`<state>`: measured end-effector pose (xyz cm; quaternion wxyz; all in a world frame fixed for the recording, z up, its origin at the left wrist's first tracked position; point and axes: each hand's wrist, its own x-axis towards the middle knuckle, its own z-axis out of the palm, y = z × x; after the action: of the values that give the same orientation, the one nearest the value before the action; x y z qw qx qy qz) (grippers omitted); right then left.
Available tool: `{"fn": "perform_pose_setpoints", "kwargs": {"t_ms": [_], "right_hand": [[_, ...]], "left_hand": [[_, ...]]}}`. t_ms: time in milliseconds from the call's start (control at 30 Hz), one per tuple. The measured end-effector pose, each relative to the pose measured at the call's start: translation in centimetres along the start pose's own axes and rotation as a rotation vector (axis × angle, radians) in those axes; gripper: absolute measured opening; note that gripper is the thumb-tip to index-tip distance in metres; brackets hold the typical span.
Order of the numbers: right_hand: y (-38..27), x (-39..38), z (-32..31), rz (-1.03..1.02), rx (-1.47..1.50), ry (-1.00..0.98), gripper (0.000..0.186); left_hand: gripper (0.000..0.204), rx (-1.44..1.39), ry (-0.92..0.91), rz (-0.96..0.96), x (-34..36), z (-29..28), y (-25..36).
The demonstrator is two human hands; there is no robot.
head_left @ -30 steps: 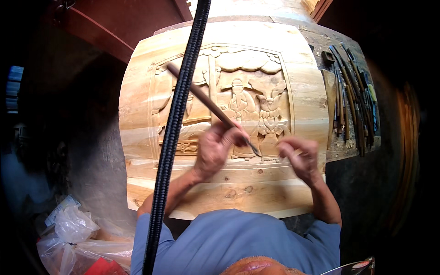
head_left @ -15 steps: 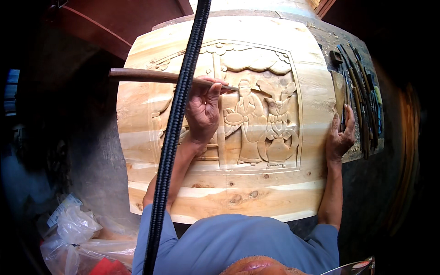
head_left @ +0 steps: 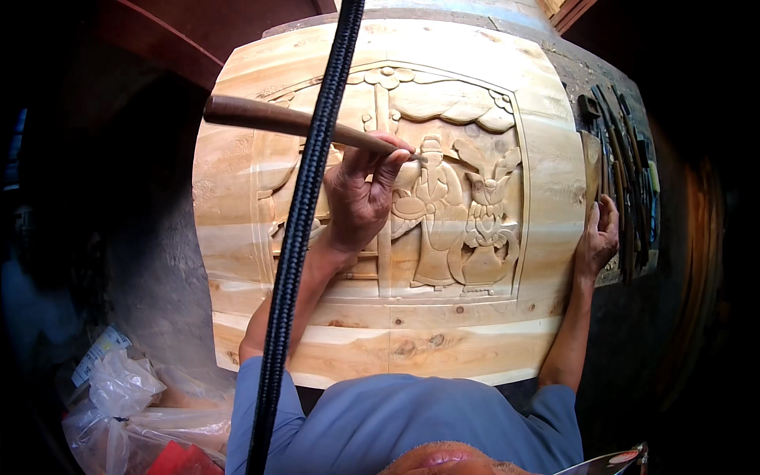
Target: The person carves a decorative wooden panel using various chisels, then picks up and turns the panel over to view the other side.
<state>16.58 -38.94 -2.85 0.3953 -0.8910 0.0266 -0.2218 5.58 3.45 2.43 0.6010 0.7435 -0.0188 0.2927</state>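
Left hand around chisel

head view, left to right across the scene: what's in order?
Plastic bags → left hand holding the carving chisel → carved figures on the wood panel → right hand → row of chisels.

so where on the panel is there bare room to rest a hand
The plain band below the carved frame is free, between the relief and the panel's near edge. The right border is bare above the right hand. Crowded: the tools at the right, and the centre, where the left hand holds a chisel.
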Motion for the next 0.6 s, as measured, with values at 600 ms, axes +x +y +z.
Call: {"fn": "perform_pose_setpoints", "kwargs": {"t_ms": [600], "right_hand": [[0.0,-0.2,0.0,0.024,0.046,-0.042,0.023]], "left_hand": [[0.013,0.08,-0.032,0.056,-0.1,0.3,-0.1]]}}
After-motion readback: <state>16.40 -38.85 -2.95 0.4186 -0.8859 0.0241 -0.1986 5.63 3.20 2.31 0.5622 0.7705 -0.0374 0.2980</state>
